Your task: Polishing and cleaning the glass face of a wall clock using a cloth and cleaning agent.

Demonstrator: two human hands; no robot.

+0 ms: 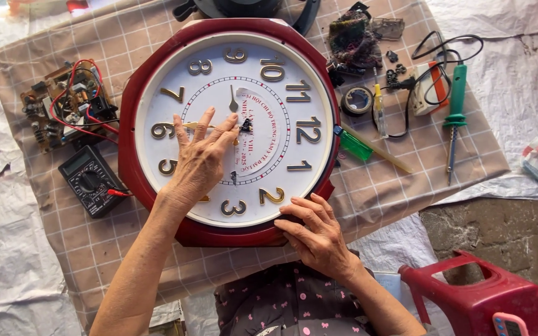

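A large wall clock (235, 127) lies face up in the upper middle of the frame, on a beige checked cloth (406, 186) spread over white sheeting; its frame is dark red and roughly octagonal, ringed inside by a white bezel, and the round white dial carries raised gold numerals with a red minute track and small print near the centre; the clock is turned so that its twelve points to the right of the frame. A gold hour hand (233, 99) points toward the top of the frame, and a longer gold minute hand (203, 126) lies across the dial toward the left.

The left hand (202, 163) rests on the dial, fingers (210, 127) stretched and slightly spread, their tips lying on or just over the minute hand near the centre; whether they pinch it cannot be told. The right hand (319, 233) lies at the lower right edge of the clock, fingers loosely open and flat on the bezel and red frame, gripping nothing.

At the left of the frame sit a circuit board with red wires (66, 106) and, just below it, a black multimeter (91, 180). To the right of the clock lie a green-handled screwdriver (359, 146), a roll of black tape (357, 101), a green soldering iron (456, 106) and a tangle of black cable; a red plastic stool (481, 292) stands at the lower right.
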